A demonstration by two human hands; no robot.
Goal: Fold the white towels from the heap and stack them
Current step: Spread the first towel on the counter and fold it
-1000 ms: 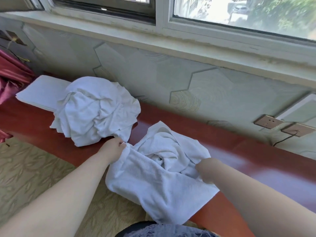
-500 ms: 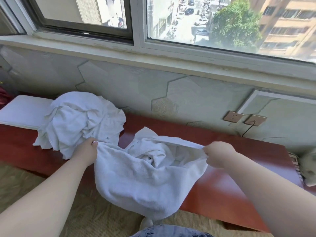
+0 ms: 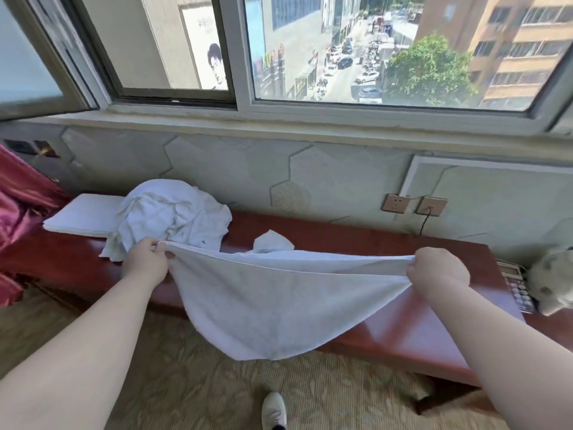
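Observation:
A white towel [image 3: 279, 302] hangs stretched between my two hands above the front edge of the red-brown table [image 3: 403, 324]. My left hand [image 3: 145, 262] pinches its left corner and my right hand [image 3: 437, 268] grips its right corner. The towel's upper edge runs taut from hand to hand and the rest sags down past the table edge. Its far corner [image 3: 273, 240] still lies on the table. The heap of crumpled white towels [image 3: 173, 215] sits at the back left, just beyond my left hand. A stack of folded white towels [image 3: 80, 215] lies left of the heap.
A red curtain [image 3: 21, 218] hangs at the far left. A desk phone [image 3: 517, 290] and a pale plush object [image 3: 552, 283] sit at the table's right end. Two wall sockets [image 3: 414, 204] with a cord are behind. My shoe [image 3: 273, 411] stands on patterned carpet below.
My hands have drawn apart and lifted, pulling the bunched towel open until its upper edge is taut. The view has tilted upward toward the window.

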